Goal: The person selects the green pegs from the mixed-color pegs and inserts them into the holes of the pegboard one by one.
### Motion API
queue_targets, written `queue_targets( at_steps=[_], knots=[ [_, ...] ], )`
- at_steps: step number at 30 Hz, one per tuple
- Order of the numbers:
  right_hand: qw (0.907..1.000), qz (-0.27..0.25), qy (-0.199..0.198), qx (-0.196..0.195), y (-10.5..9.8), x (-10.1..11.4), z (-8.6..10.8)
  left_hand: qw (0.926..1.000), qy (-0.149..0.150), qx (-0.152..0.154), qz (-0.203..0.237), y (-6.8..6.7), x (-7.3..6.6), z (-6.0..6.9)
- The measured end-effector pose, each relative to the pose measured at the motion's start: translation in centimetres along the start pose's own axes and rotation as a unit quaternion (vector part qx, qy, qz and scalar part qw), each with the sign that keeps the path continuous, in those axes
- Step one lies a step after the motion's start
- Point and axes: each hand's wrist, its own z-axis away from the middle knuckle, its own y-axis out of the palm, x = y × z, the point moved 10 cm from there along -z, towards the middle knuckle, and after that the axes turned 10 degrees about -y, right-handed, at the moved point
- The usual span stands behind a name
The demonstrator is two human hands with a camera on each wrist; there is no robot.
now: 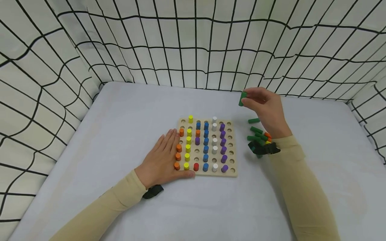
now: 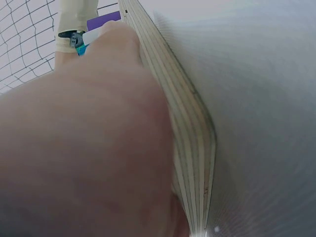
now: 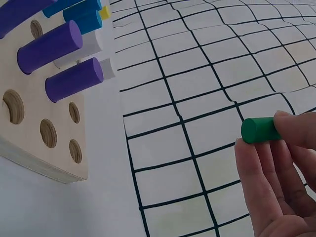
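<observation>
In the head view, the left hand [image 1: 161,160] lies with straight fingers against the pegboard's [image 1: 220,173] left side, its thumb along the near edge. The right hand [image 1: 267,107] pinches a green peg [image 1: 242,99] above the white worktop [image 1: 193,211], beyond the board's far right corner. Loose green pegs [image 1: 254,121] lie right of the board, near the right wrist.

In the left wrist view, the left hand touches the board's layered edge; its fingers cannot be made out.

In the right wrist view, thumb and fingers grip the green peg, well apart from the upright purple pegs [image 3: 74,79].
</observation>
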Motion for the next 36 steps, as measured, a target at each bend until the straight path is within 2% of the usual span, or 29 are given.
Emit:
queue_targets(
  at_steps=[3, 10, 22, 36],
  knots=[
    [0.9998, -0.017, -0.008, -0.002, 0.5, 0.2, -0.3, 1.0000, 0.003, -0.001, 0.001, 0.0, -0.2, 0.0],
    [0.9993, -0.038, 0.005, -0.004, 1.2, -0.3, -0.2, 0.9999, 0.003, 0.005, 0.009, 0.2, -0.4, -0.1],
    [0.9999, -0.007, 0.007, 0.013, 2.0, -1.2, -0.4, 1.0000, 0.001, 0.005, -0.001, 0.1, -0.1, 0.1],
    [0.9991, 0.001, 0.014, 0.039, 2.9, -2.2, -0.5, 0.9999, -0.005, 0.014, -0.002, 0.2, 0.0, -0.1]
  ],
)
